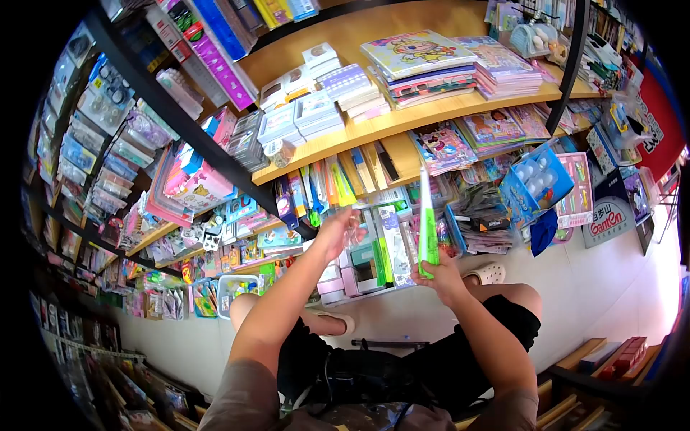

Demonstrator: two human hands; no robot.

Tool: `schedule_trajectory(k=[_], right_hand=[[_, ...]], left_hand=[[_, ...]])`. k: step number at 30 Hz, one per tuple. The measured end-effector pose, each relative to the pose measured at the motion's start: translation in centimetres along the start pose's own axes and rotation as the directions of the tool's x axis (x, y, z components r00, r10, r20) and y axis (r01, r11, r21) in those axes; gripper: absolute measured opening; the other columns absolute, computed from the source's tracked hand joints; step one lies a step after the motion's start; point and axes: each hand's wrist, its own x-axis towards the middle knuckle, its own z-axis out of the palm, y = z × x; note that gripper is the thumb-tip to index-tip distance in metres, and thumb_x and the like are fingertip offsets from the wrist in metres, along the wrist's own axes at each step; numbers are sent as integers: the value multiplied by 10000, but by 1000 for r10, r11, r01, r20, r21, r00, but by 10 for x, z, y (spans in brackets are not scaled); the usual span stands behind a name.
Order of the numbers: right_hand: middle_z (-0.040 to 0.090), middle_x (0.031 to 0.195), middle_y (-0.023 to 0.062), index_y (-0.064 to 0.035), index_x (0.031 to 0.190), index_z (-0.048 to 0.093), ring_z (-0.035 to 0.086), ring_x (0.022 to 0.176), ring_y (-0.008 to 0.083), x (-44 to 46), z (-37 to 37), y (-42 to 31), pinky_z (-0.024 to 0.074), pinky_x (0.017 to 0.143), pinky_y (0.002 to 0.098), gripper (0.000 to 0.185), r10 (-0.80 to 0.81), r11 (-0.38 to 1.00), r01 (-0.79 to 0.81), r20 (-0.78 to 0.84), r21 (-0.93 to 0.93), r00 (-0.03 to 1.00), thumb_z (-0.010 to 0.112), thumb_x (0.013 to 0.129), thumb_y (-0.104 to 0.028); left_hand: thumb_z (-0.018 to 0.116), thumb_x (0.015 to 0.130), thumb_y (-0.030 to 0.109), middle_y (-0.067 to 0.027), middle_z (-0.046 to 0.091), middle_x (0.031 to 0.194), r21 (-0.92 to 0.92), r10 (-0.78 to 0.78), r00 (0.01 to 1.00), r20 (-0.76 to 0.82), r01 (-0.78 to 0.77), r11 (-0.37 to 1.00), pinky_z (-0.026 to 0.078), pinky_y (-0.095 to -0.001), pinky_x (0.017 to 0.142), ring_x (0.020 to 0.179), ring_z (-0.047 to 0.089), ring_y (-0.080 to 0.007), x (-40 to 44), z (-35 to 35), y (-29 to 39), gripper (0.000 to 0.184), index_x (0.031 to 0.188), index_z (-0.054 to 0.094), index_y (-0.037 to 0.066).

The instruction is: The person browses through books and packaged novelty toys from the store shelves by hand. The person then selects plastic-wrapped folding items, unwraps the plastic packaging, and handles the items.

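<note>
Shirt [359, 416], right fingers [422, 277] closed — green packet [429, 241], apparently

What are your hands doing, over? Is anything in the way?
Right hand: holding green pack. Left hand: raised, can't tell if holding anything. Wooden shelf ahead, might get in the way. Over.
</note>
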Motion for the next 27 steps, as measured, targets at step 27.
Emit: schedule_trajectory(k=[27], right_hand=[[561,811,60,-50,1022,425,576,721,151,-59,11,45,469,655,284,137,169,939,-27,393,-342,904,466,897,-92]], left_hand=[[353,931,405,-45,523,791,-469,221,971,-88,-236,851,480,-377,778,871,572,-242,12,-32,13,400,1012,499,42]])
